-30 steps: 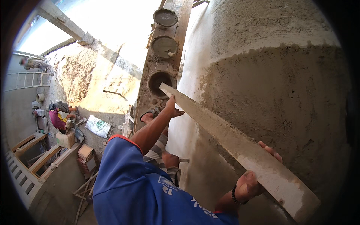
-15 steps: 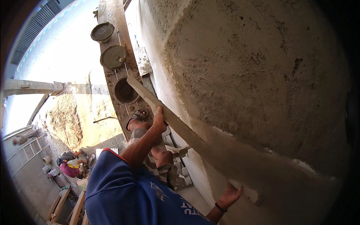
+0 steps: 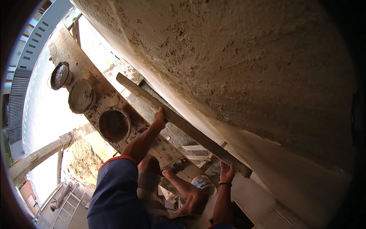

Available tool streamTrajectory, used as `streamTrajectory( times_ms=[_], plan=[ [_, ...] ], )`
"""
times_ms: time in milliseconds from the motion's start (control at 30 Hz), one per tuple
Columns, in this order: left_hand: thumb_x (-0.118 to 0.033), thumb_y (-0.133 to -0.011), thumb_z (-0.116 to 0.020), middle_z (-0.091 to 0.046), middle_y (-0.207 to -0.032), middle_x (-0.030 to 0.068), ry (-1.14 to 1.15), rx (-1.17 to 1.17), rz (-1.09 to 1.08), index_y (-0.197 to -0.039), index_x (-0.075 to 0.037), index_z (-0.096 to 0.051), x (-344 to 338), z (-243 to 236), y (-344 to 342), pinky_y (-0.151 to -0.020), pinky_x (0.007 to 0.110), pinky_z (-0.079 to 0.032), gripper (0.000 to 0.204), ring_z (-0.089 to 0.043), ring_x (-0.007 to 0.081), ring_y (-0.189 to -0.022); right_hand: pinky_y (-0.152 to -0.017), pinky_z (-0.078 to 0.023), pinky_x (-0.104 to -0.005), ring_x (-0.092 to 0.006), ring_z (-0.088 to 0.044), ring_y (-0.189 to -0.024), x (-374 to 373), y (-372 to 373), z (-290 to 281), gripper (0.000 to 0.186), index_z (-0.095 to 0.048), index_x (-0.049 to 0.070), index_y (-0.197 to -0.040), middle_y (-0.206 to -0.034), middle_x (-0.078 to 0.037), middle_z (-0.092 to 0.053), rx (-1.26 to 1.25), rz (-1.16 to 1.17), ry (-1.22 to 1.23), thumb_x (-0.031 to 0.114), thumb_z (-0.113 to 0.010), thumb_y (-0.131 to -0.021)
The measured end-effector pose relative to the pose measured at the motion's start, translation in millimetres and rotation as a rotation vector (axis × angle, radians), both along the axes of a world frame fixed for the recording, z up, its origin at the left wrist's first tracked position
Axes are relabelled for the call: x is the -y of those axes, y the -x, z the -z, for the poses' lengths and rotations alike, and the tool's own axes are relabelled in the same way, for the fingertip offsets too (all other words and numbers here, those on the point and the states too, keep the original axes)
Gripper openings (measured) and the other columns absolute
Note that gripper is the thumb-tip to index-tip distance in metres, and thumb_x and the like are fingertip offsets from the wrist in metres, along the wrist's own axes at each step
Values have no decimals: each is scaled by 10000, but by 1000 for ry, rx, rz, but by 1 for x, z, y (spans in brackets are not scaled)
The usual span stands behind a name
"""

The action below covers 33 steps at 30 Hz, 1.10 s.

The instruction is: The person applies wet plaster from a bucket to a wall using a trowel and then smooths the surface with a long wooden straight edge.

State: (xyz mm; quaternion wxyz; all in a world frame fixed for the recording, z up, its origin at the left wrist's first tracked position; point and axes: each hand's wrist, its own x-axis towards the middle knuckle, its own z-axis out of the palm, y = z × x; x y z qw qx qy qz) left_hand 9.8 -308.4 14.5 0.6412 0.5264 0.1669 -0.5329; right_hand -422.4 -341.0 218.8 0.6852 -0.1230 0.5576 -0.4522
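Observation:
A long, grey, mortar-smeared straightedge (image 3: 192, 133) runs diagonally beside a rough plastered wall (image 3: 236, 72). My left hand (image 3: 160, 117) is closed on its edge, part-way down from the upper-left end. Near the lower-right end, my right hand (image 3: 227, 171), with a dark band at the wrist, grips the straightedge from below, fingers on its face. Whether the bar touches the wall at its lower end I cannot tell; farther up, a gap shows between them. My legs are bent over a plank walkway, a sandal on one foot.
The mortar-stained plank walkway (image 3: 97, 82) holds a dark round tub (image 3: 114, 125) and two mortar buckets (image 3: 81, 96) farther off. A white printed bucket (image 3: 202, 182) sits by my leg. A wooden pole (image 3: 34, 158) crosses at left. Far below are a ladder (image 3: 68, 210) and a person (image 3: 60, 198).
The straightedge has come away from the wall's surface and its upper end has shifted left. My right hand, earlier with fingers apart near the lower end, now grips it. My view has turned.

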Motion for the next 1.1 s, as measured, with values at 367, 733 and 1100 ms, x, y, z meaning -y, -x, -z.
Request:
streamTrajectory(
  times_ms=[367, 733, 1100],
  plan=[
    [-458, -978, -344, -509, -1232, 124, -35, -169, 39, -1287, -72, -424, 74, 291, 6, -885, 478, -496, 501, -538, 285, -1109, -1024, -368, -557, -360, -465, -1207, 44, 6, 299, 412, -443, 26, -1288, -1311, -162, -483, 22, 352, 44, 205, -504, -922],
    [-515, -932, -431, -442, -1268, 203, 146, -307, -129, -1311, -29, -300, 148, 364, 22, -841, 506, -523, 630, -544, 332, -1086, -1034, -371, -566, -362, -402, -1251, 90, -2, 365, 382, -415, 17, -1294, -1345, -175, -429, 10, 408, 91, 234, -429, -980],
    [-543, -938, -377, -483, -1228, 205, -217, 168, -235, -1277, 34, -384, 184, 221, -87, -903, 405, -451, 669, -518, 295, -1037, -1034, -350, -561, -337, -405, -1259, 99, -95, 347, 385, -421, 54, -1306, -1337, -147, -448, 116, 358, 229, 247, -423, -973]
  ],
)
